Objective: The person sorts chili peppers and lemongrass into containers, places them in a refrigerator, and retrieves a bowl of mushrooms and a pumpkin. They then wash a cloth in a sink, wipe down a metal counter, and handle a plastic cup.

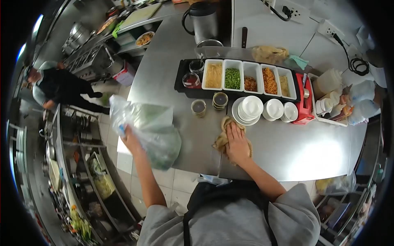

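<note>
My left hand (130, 139) is closed on the gathered top of a clear plastic bag (158, 135), which has something green inside and hangs at the counter's left edge. Under my right hand (238, 143) lies a tan cloth (222, 141), pressed against the steel counter (197, 156). The fingers of that hand are stretched out flat over the cloth. Just beyond it stand a stack of white bowls on plates (250, 108) and two smaller stacks of white bowls (273, 110). Two small cups of dark liquid (198, 108) are left of the stacks.
A black condiment holder (188, 92) with several white tubs of toppings runs along the back. To its right are a red caddy (304, 108) and a basket of bottles (330, 117). A steel jug (204, 24) stands behind. Another person (61, 86) is at the far left near the stove.
</note>
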Motion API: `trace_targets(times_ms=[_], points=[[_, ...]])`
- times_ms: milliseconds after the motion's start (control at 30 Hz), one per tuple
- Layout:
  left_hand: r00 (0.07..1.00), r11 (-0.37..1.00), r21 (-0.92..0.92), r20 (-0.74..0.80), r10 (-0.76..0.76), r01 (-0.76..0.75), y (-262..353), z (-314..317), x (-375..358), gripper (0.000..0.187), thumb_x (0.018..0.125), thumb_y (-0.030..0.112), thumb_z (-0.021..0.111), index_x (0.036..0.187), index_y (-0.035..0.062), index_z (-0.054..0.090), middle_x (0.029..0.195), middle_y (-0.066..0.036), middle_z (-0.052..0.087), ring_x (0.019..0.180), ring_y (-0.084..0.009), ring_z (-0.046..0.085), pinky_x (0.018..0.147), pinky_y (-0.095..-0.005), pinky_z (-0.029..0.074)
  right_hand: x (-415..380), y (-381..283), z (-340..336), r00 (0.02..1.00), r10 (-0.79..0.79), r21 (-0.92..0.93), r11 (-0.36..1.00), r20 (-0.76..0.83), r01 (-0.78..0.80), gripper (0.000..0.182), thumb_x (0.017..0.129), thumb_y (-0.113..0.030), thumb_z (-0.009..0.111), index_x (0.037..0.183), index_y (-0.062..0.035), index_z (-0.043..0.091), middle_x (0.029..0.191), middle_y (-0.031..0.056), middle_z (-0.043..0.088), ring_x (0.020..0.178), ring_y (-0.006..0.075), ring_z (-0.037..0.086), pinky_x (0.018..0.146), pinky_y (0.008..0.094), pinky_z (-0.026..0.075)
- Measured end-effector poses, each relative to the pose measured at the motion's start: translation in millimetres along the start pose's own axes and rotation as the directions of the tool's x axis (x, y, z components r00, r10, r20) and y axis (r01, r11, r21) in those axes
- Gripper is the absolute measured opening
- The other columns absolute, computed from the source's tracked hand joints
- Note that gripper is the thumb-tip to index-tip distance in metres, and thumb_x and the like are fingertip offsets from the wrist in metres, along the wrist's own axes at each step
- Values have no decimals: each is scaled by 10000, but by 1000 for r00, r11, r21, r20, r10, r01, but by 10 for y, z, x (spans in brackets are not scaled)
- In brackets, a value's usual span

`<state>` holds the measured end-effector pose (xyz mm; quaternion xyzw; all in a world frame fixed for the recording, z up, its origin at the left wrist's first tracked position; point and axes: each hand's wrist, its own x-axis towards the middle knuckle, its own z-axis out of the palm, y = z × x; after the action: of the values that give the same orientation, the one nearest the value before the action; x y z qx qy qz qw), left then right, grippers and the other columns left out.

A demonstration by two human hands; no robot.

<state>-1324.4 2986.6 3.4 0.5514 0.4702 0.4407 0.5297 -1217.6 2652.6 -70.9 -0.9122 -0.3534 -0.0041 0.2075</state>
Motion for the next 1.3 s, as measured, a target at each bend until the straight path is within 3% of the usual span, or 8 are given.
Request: trace_targets(times_ms=[100, 167, 333, 667, 1000, 1133, 1267, 1300], points=[[974, 987, 104, -204, -99, 122, 240, -293, 80, 597, 747, 448, 623, 1060, -51, 524, 877, -116, 561, 709, -191, 539, 640, -304, 449, 112, -114, 46, 987, 161, -78, 984, -26, -163, 602, 750, -164, 484, 1280, 46, 291, 1337, 205, 284, 1254, 322, 254, 1022, 425, 211], [997, 997, 1, -31, -73, 73, 314, -637, 219, 551, 772, 380, 614, 1094, -54, 501, 961, -156, 558, 754, -217, 570, 656, -310, 483, 142, -143, 95, 970, 240, -127, 962, -38, -243, 608, 765, -188, 479, 1291, 38, 277, 1355, 187, 261, 1263, 300, 241, 1025, 422, 207], [989, 988, -133, -120, -91, 75, 634, -1160, 484, 465, 775, 298, 616, 1100, -13, 498, 967, -128, 557, 754, -216, 582, 649, -311, 496, 262, -166, 217, 934, 347, -207, 911, -82, -356, 611, 779, -202, 469, 1305, 28, 259, 1370, 168, 243, 1265, 289, 233, 1025, 426, 207], [950, 1000, -18, -312, -17, 12, 795, -1950, 804, 359, 787, 301, 593, 998, 13, 560, 733, -74, 586, 568, -151, 545, 516, -268, 460, 601, -1555, 667, 984, 124, -184, 978, 125, -100, 662, 774, -260, 471, 1298, 65, 232, 1364, 232, 205, 1277, 333, 187, 1041, 431, 164], [893, 994, -12, -437, -106, 111, 583, -2410, 1004, 408, 768, 279, 625, 1046, -1, 523, 977, -92, 570, 787, -171, 565, 673, -279, 471, 1191, -1239, 853, 972, 228, -155, 960, -63, -235, 610, 771, -176, 444, 1296, 50, 232, 1376, 221, 172, 1286, 338, 156, 1046, 435, 154], [887, 1000, -26, -461, -19, 8, 602, -2622, 939, 432, 764, 267, 632, 1073, -6, 507, 1010, -95, 554, 813, -177, 551, 692, -277, 459, 1405, -1498, 1007, 986, 166, -212, 964, -5, -163, 608, 793, -219, 446, 1284, 74, 239, 1360, 232, 191, 1283, 337, 162, 1039, 438, 161], [827, 994, 92, -553, 104, -63, 523, -2924, 886, 446, 767, 258, 627, 1110, 0, 505, 1053, -93, 544, 839, -176, 532, 732, -290, 435, 1641, -2351, 1425, 976, -218, -50, 975, 8, 218, 617, 781, -264, 449, 1256, 92, 281, 1316, 236, 293, 1257, 329, 241, 1030, 431, 173], [805, 996, 73, -587, 81, -47, 574, -2933, 848, 454, 760, 267, 634, 1105, -2, 513, 1048, -89, 548, 837, -177, 532, 738, -291, 433, 1566, -2716, 1432, 932, -271, -77, 952, 242, 297, 605, 783, -270, 445, 1263, 67, 295, 1320, 224, 302, 1256, 312, 256, 1024, 433, 181]])
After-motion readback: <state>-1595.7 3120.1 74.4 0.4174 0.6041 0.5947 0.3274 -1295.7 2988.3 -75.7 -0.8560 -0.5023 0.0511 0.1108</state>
